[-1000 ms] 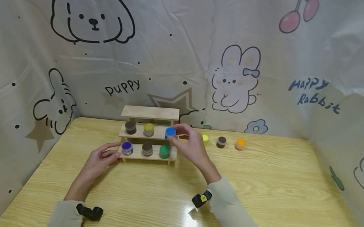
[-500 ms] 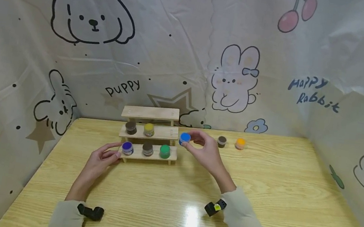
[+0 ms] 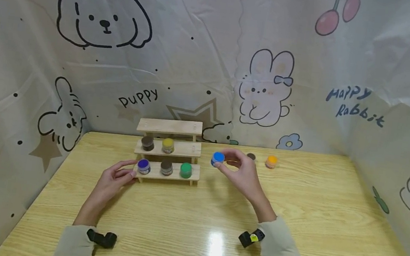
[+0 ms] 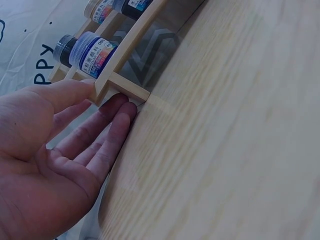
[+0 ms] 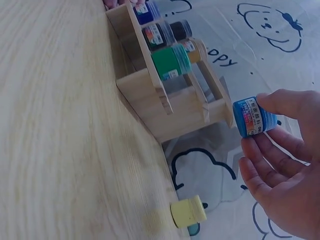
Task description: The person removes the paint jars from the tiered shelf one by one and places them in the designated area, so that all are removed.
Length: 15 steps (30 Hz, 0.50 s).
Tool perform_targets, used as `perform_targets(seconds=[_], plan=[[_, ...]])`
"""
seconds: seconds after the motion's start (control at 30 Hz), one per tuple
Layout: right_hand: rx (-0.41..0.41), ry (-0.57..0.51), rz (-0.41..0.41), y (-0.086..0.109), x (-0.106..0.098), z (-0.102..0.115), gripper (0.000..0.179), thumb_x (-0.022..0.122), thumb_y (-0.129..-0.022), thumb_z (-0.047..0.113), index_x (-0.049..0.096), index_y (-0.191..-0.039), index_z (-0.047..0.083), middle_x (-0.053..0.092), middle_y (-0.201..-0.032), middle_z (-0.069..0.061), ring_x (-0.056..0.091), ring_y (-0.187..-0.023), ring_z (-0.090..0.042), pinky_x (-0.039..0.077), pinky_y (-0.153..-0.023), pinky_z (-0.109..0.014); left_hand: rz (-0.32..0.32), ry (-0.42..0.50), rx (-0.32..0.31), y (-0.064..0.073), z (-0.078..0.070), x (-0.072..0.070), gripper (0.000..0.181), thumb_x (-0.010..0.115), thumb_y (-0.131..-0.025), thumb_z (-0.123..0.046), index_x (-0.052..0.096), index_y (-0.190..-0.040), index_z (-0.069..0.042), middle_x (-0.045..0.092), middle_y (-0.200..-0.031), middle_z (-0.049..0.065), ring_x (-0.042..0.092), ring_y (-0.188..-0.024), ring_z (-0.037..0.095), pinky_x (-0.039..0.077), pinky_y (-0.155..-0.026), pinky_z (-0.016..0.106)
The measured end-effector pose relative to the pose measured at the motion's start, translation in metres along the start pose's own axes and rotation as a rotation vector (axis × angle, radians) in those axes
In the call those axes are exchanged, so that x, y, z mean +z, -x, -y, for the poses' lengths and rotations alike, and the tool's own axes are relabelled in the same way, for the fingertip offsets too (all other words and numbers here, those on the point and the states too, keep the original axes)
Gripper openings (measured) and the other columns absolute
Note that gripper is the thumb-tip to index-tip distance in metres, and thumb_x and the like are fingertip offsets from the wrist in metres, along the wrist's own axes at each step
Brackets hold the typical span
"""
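Observation:
A small paint jar with a blue lid is pinched between the thumb and fingers of my right hand, in the air right of the stepped wooden shelf. Its printed label faces the right wrist camera. My left hand holds the left end of the shelf's lowest step, thumb at the front edge and fingertips by the leg. That step bears a purple jar, a dark jar and a green jar. On the middle step stand a dark brown jar and a yellow jar.
The top step carries no jar. On the table, right of the shelf, are an orange jar and a dark jar partly hidden by my right hand. A yellow jar shows in the right wrist view. Printed cloth stands behind.
My right hand has lifted the blue paint jar off the right end of the middle step and carried it rightward, away from the shelf. My left hand stays in place.

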State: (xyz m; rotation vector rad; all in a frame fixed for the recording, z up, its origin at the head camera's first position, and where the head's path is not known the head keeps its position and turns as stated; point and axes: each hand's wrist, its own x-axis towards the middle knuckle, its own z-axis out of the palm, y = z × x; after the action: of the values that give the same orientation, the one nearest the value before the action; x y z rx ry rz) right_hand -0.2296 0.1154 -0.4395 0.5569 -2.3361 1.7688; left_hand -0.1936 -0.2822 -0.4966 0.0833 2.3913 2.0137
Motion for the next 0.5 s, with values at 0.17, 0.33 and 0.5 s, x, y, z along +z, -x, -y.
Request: perform_targets(seconds=[0.17, 0.33, 0.5], plan=[[0.023, 0.003, -0.03, 0.001, -0.011, -0.006, 0.037, 0.082, -0.09, 0.01, 0.067, -0.123, 0.0, 0.067, -0.119, -0.017, 0.064, -0.111, -0.034, 0.055, -0.101, -0.051, -0.003, 0.0, -0.006, -0.001, 0.0, 0.001, 0.046, 0.062, -0.104, -0.008, 0.051, -0.148, 0.002, 0.069, -0.12, 0.024, 0.072, -0.099, 0.014, 0.06, -0.091, 0.028], [0.074, 0.027, -0.063, 0.003, -0.021, -0.017, 0.037, 0.081, -0.089, 0.009, 0.067, -0.122, -0.001, 0.067, -0.12, -0.017, 0.064, -0.112, -0.032, 0.053, -0.103, -0.053, -0.005, -0.001, -0.008, 0.0, -0.002, 0.001, 0.047, 0.062, -0.104, -0.007, 0.05, -0.148, 0.003, 0.068, -0.12, 0.026, 0.072, -0.098, 0.014, 0.06, -0.09, 0.028], [0.11, 0.046, -0.07, 0.004, -0.03, -0.031, 0.036, 0.081, -0.09, 0.008, 0.067, -0.122, -0.002, 0.067, -0.121, -0.018, 0.063, -0.114, -0.033, 0.053, -0.103, -0.053, -0.004, -0.008, -0.015, 0.0, -0.003, 0.002, 0.047, 0.062, -0.104, -0.009, 0.05, -0.148, 0.002, 0.066, -0.123, 0.028, 0.072, -0.098, 0.013, 0.06, -0.091, 0.028]])
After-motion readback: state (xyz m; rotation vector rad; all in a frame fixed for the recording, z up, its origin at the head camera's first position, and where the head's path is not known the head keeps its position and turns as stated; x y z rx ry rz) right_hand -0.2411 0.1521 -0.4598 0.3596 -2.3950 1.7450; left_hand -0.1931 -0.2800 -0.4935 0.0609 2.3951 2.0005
